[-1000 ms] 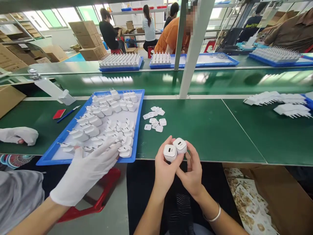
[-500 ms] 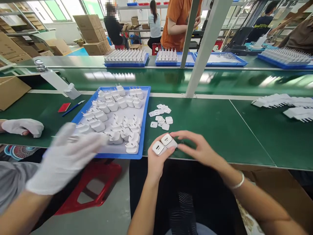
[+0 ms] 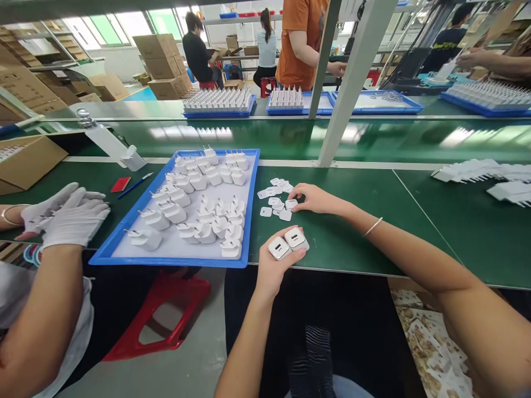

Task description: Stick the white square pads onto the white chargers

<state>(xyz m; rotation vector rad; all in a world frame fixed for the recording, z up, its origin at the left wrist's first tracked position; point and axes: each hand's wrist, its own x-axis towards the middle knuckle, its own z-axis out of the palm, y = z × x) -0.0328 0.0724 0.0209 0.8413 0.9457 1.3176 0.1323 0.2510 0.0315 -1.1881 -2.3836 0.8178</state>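
Observation:
Two white USB chargers (image 3: 287, 244) sit side by side in my left hand (image 3: 270, 272), their port ends facing up, just above the table's near edge. My right hand (image 3: 316, 198) reaches forward to a loose group of thin white rounded-square pieces (image 3: 274, 191). Its thumb and fingertips close on one white piece (image 3: 291, 204) at the group's right side. Left of these lies a blue-rimmed tray (image 3: 254, 210) with many white plug chargers (image 3: 205, 232), most with pins pointing up.
A co-worker's white-gloved hands (image 3: 68, 218) are together at the left. Near them lie a red pad (image 3: 120, 184), a blue pen (image 3: 135, 186) and a white bottle (image 3: 108, 145). A metal post (image 3: 352, 83) rises ahead. White toothed parts (image 3: 477, 170) lie far right.
My right hand has left the chargers and moved forward to the white pieces. The co-worker's gloved hand has drawn back from over the tray to the left.

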